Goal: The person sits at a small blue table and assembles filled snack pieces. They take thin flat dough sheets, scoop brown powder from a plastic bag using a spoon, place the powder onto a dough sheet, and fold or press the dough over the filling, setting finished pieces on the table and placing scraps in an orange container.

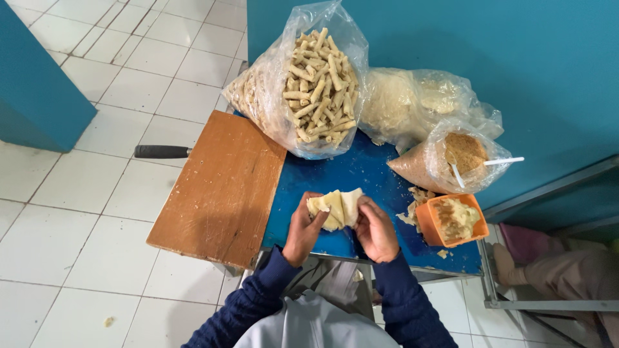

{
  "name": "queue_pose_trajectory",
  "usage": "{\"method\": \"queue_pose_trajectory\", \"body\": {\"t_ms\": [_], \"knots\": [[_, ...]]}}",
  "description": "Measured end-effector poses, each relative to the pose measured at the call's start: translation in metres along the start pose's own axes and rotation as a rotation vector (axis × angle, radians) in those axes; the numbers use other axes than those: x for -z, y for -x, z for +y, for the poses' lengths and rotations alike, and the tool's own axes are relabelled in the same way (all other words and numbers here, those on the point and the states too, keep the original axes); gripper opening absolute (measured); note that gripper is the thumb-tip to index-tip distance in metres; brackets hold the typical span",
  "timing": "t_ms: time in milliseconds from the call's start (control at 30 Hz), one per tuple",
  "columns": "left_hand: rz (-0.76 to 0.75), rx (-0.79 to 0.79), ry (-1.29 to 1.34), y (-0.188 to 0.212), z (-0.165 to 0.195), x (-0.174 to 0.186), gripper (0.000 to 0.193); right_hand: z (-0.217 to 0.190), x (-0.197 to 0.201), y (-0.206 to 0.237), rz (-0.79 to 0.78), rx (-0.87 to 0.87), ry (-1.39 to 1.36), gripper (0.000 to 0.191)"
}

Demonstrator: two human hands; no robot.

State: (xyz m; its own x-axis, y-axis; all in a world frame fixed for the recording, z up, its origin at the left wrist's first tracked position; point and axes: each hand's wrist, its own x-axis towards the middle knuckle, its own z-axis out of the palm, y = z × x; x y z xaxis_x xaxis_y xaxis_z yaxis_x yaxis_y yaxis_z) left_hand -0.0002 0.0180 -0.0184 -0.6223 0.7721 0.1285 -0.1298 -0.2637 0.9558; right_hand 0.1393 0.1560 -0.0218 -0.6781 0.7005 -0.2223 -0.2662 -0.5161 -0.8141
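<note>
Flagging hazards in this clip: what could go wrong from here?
1. The wooden board juts past the blue table edge; a nudge might tip it.
2. The orange tub sits near the table's corner and could be knocked off.
3. The wrapper, pinched between left hand and right hand, may tear.

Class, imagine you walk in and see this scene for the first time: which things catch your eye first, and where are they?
First, the two hands, left hand and right hand, together folding a pale dough wrapper over the blue table. Behind them stands a big clear bag of finished rolls. An orange tub of filling sits to the right, and a wooden board lies to the left.
</note>
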Motion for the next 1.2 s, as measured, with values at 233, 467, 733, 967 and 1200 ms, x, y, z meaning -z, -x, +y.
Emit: {"method": "queue_pose_trajectory", "body": {"t_ms": [233, 467, 733, 967, 1200], "knots": [[0.002, 0.006, 0.034, 0.009, 0.005, 0.008, 0.02, -0.035, 0.029, -0.019, 0.108, 0.346, 0.06, 0.009], [0.017, 0.005, 0.037, 0.008, 0.004, 0.009, 0.02, -0.034, -0.013, -0.015, 0.271, 0.84, 1.425, 0.011], [0.011, 0.008, -0.021, 0.007, 0.008, 0.006, 0.023, -0.053, -0.054, 0.037, -0.077, 0.72, 1.182, 0.019], [-0.014, -0.042, -0.212, 0.007, 0.013, 0.002, 0.025, -0.015, -0.058, 0.04, -0.036, 0.62, 1.162, 0.019], [-0.014, 0.047, -0.211, 0.011, 0.017, 0.009, 0.026, -0.017, 0.013, -0.003, -0.022, -0.177, 0.205, 0.015]]}}
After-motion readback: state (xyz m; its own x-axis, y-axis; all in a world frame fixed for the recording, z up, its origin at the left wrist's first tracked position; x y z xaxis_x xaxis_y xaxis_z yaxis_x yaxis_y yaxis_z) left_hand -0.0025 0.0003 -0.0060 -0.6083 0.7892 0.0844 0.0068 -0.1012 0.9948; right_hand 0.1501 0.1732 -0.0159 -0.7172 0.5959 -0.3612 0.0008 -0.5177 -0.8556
